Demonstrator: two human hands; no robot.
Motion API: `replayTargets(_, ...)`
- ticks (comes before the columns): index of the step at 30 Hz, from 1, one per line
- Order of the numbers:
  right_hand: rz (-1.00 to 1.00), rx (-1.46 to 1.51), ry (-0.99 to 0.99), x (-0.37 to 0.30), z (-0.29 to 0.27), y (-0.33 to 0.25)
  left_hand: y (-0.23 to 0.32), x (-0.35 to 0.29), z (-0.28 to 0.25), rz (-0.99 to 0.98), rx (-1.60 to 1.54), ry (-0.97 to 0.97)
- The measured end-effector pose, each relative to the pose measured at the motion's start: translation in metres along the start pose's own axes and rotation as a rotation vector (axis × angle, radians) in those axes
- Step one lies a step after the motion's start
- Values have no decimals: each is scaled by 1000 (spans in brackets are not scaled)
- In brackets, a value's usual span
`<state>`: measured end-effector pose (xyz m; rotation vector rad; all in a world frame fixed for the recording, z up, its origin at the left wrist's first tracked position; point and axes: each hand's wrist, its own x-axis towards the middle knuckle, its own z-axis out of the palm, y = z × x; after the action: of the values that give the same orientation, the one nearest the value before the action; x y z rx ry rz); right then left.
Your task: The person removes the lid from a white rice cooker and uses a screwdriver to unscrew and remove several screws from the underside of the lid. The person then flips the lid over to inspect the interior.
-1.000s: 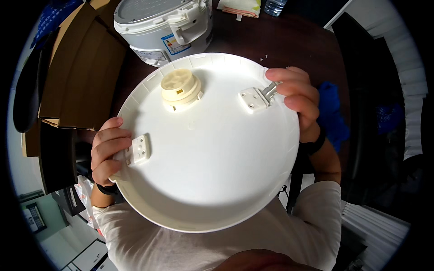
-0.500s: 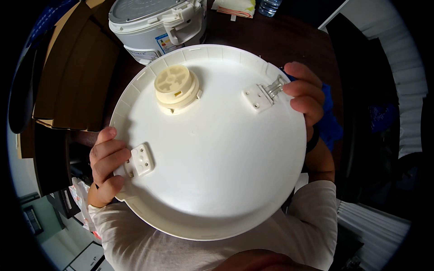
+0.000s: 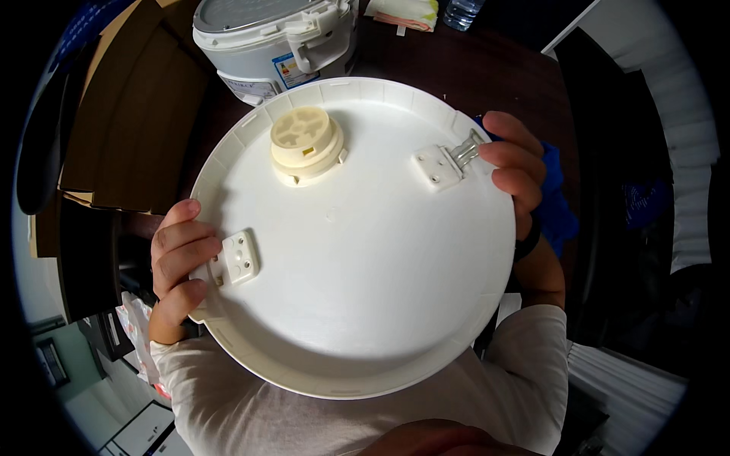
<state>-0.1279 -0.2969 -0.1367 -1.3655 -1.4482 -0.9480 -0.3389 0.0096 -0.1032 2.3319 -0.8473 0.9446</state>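
Both my hands hold up a large round white plastic lid (image 3: 357, 258), its hollow inner side facing me. My left hand (image 3: 181, 262) grips the left rim, fingers curled over it beside a small white screwed-on bracket (image 3: 241, 257). Around the right rim closes my right hand (image 3: 518, 163), its fingertips by a metal hinge piece (image 3: 465, 149) that sticks out of a second white bracket (image 3: 436, 167). A round cream-coloured plastic cap (image 3: 306, 144) sits on the lid's upper left. Both thumbs are hidden behind the lid.
Beyond the lid, a grey-white rice cooker body (image 3: 277, 49) stands on the dark table (image 3: 502, 68). Cardboard boxes (image 3: 129, 114) rise at the left. A folded cloth (image 3: 403, 14) and a clear bottle (image 3: 461, 13) are at the back; blue fabric (image 3: 559, 201) lies right.
The lid has tilted and turned very slightly in my hands, its lower edge rising a little. Both hands keep their grip. The background has shifted slightly right and down.
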Motion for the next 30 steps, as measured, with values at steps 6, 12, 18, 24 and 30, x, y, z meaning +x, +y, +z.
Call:
replayTargets(6,6,-111,-6,0,-4,0,0,-4,6,50,10,25)
replayTargets(12,-87,-177,46,-6,-5,11,10,-8,13,147,93,29)
replayTargets(18,-146,-134,-55,-2,-11,19,5,9,8,137,113,-7)
replayTargets(24,-102,-309,-75,-6,-3,11,-10,11,8,221,69,21)
replayTargets(30,-109,-342,-53,-11,-8,11,-5,10,8,264,90,24)
